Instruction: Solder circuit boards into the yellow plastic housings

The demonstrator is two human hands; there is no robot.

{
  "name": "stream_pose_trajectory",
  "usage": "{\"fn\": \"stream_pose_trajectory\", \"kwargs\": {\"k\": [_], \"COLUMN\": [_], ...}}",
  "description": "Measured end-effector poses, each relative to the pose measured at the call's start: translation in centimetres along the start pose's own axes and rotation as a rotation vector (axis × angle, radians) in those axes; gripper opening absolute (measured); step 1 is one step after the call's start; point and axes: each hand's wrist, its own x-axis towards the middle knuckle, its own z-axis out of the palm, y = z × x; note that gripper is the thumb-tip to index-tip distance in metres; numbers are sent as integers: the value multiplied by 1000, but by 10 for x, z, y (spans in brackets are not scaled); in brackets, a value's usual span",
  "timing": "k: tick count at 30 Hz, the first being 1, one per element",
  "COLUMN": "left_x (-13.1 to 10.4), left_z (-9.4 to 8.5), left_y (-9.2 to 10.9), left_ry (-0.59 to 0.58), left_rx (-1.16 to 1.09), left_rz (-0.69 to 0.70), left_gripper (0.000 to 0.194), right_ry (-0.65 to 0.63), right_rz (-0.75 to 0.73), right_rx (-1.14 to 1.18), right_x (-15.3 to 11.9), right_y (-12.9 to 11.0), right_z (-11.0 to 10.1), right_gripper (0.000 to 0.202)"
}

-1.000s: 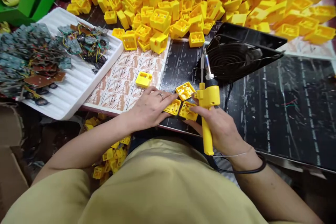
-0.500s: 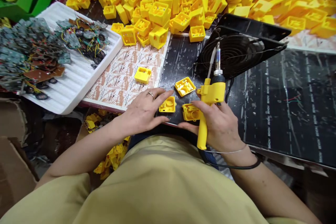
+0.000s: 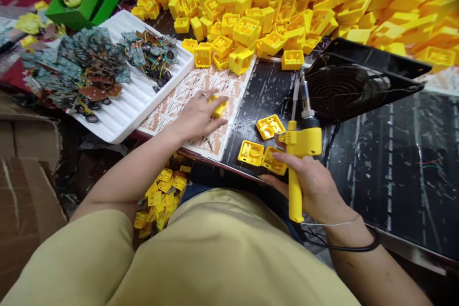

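My right hand (image 3: pixel 315 184) is wrapped round a yellow soldering gun (image 3: pixel 303 143), its metal tip pointing up and away from me. The thumb of that hand is over a small yellow case (image 3: pixel 274 161). Touching this case on the left is another open case (image 3: pixel 251 152), and a third (image 3: pixel 270 126) lies just behind them on the black surface. My left hand (image 3: pixel 199 117) reaches over the patterned sheet, its fingers spread over a small yellow case (image 3: pixel 219 106) that they partly cover.
A white foam tray (image 3: pixel 120 122) with circuit boards and wires stands at the left. Many yellow cases (image 3: pixel 247 31) are heaped at the back. A black fan (image 3: pixel 340 83) leans behind the soldering gun; green boxes (image 3: pixel 81 2) sit back left.
The camera view has shifted. My left hand has moved left, off the open case, onto the single case on the patterned sheet. The two front cases now touch. My right hand still holds the soldering gun.
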Motion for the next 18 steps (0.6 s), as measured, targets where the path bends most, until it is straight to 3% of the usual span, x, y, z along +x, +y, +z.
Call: {"fn": "stream_pose_trajectory", "kwargs": {"k": [2,5,9,11,13,18], "left_x": [3,1,4,8,12,23], "left_z": [-5,-24,-48,-51,-47,-30], "left_y": [-7,2,28,38,47,61], "left_ry": [-27,-54,-345,-496,-570,-413], "left_rx": [-77,-205,-49,79,154,158], "left_rz": [3,17,-39,16,103,137], "left_gripper": [49,42,55,61,63,77], "right_ry": [5,5,-20,-31,-34,-16], "right_rz": [-43,-83,-93,-83,-67,-44], "right_rx": [-14,-17,6,12,8,-20], "right_x": [6,13,14,11,6,-3], "right_y": [-2,-4,-2,1,4,12], "right_z": [7,18,23,20,14,4], "right_gripper": [45,45,40,39,39,46]}}
